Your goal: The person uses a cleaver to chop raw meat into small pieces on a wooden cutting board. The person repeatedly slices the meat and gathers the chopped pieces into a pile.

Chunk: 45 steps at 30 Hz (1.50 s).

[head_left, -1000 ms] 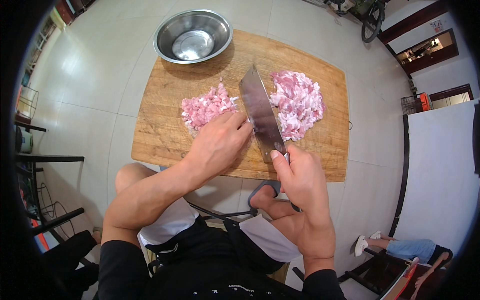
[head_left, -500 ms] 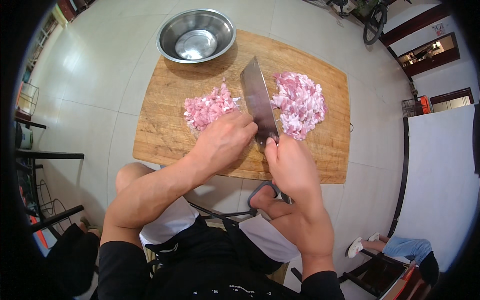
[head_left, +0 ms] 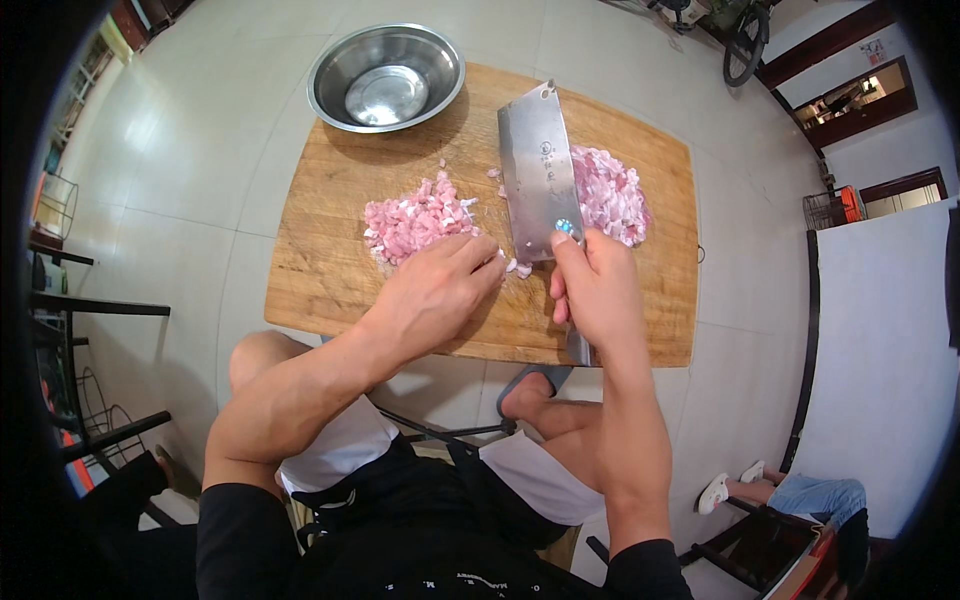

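My right hand point(head_left: 605, 295) grips the handle of a wide steel cleaver point(head_left: 533, 165), whose blade is tilted so that its broad face shows. Behind the blade lies a heap of sliced pink and white raw meat point(head_left: 615, 195), partly covered by it. To the left sits a smaller pile of diced meat point(head_left: 412, 222). My left hand point(head_left: 435, 300) rests at the near edge of that pile with its fingers curled together, and whatever is under the fingertips is hidden. A few small bits of meat point(head_left: 520, 269) lie between the left fingers and the blade's near end.
Everything is on a thick wooden cutting board point(head_left: 320, 270). A steel bowl point(head_left: 328, 85) stands at its far left corner. Below the board's near edge are my legs and a slippered foot point(head_left: 527, 390). At the lower right another person's legs point(head_left: 800, 495) show beside a dark chair.
The cleaver has risen off its edge and turned its face upward, with my right hand moving up and right. It now covers part of the sliced meat. My left hand shifted slightly left.
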{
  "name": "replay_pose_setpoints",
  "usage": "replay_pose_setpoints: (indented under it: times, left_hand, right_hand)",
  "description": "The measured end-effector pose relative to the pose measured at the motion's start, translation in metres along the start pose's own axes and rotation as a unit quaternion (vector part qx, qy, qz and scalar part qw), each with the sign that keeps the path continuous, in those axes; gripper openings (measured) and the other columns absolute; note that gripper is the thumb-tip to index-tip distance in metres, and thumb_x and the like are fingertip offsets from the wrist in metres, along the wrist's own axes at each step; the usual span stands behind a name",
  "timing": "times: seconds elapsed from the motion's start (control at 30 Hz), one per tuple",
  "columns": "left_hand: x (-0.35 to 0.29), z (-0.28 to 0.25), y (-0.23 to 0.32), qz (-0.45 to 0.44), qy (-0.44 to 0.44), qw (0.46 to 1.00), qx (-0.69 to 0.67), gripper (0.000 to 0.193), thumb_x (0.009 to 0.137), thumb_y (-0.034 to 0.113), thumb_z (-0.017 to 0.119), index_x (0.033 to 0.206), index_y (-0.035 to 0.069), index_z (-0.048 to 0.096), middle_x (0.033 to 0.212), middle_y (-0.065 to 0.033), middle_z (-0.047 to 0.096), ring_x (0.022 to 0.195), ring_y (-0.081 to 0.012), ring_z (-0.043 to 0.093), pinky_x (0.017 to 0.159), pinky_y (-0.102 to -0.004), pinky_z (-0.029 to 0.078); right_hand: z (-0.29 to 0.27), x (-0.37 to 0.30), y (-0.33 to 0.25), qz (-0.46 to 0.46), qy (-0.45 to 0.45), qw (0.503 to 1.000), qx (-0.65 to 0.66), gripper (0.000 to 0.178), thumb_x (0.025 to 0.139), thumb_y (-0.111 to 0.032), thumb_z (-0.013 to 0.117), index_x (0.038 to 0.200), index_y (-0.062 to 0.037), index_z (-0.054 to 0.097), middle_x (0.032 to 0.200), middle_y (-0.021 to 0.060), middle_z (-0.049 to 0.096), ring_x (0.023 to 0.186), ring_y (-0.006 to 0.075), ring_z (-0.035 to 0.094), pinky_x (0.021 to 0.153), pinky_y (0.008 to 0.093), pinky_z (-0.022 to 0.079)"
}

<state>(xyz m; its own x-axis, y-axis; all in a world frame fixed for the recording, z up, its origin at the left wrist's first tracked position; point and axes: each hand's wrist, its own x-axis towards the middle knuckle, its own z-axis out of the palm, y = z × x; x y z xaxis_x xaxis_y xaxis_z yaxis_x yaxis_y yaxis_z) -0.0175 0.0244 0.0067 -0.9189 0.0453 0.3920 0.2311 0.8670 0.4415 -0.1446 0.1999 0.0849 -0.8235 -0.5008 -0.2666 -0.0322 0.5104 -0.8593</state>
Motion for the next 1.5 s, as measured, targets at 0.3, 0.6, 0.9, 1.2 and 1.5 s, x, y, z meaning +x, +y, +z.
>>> replay_pose_setpoints:
  times: [0.3, 0.6, 0.9, 1.2, 1.5]
  left_hand:
    - [-0.002, -0.003, 0.0, 0.013, 0.005, 1.0, 0.015, 0.034, 0.094, 0.008, 0.069, 0.127, 0.001, 0.071, 0.127, -0.0131, 0.069, 0.116, -0.033, 0.071, 0.098, -0.0426, 0.061]
    - [-0.001, 0.001, -0.004, 0.0, -0.012, 1.0, -0.001, 0.032, 0.092, 0.008, 0.067, 0.122, 0.001, 0.072, 0.124, -0.0126, 0.07, 0.117, -0.0328, 0.071, 0.099, -0.0427, 0.061]
    - [0.002, 0.002, -0.005, -0.001, 0.001, 1.0, -0.021, 0.022, 0.093, 0.009, 0.067, 0.113, 0.002, 0.07, 0.118, -0.0123, 0.07, 0.112, -0.0338, 0.07, 0.096, -0.0436, 0.06]
    - [0.004, 0.001, -0.004, -0.003, 0.008, 0.999, -0.041, 0.013, 0.093, 0.008, 0.07, 0.105, 0.002, 0.067, 0.108, -0.013, 0.066, 0.105, -0.035, 0.068, 0.092, -0.0454, 0.059]
    - [0.002, -0.002, -0.005, 0.002, -0.008, 0.999, -0.033, 0.014, 0.092, 0.009, 0.073, 0.103, 0.002, 0.069, 0.105, -0.0122, 0.066, 0.104, -0.0331, 0.068, 0.091, -0.0443, 0.059]
  right_hand:
    - [-0.017, -0.056, 0.005, -0.06, -0.025, 0.982, -0.177, 0.036, 0.112, -0.028, 0.064, 0.092, 0.0016, 0.069, 0.067, 0.0235, 0.069, 0.055, 0.0372, 0.071, 0.058, 0.0499, 0.052]
    - [-0.012, -0.072, -0.018, 0.013, -0.076, 0.982, -0.174, 0.038, 0.114, -0.027, 0.059, 0.09, 0.003, 0.064, 0.056, 0.0228, 0.066, 0.056, 0.0395, 0.074, 0.06, 0.0495, 0.058]
    - [-0.012, -0.084, -0.023, -0.017, -0.063, 0.975, -0.212, 0.032, 0.113, -0.022, 0.062, 0.089, -0.0003, 0.061, 0.059, 0.0188, 0.07, 0.058, 0.0435, 0.073, 0.061, 0.0522, 0.057]
    - [-0.008, -0.086, -0.004, -0.075, -0.073, 0.959, -0.263, 0.033, 0.113, -0.021, 0.061, 0.089, 0.001, 0.063, 0.065, 0.0234, 0.07, 0.07, 0.0504, 0.072, 0.068, 0.059, 0.057]
    - [0.022, -0.026, 0.0, -0.077, -0.037, 0.959, -0.271, 0.044, 0.114, -0.025, 0.057, 0.09, 0.0087, 0.072, 0.081, 0.0374, 0.07, 0.081, 0.0593, 0.071, 0.075, 0.0644, 0.057]
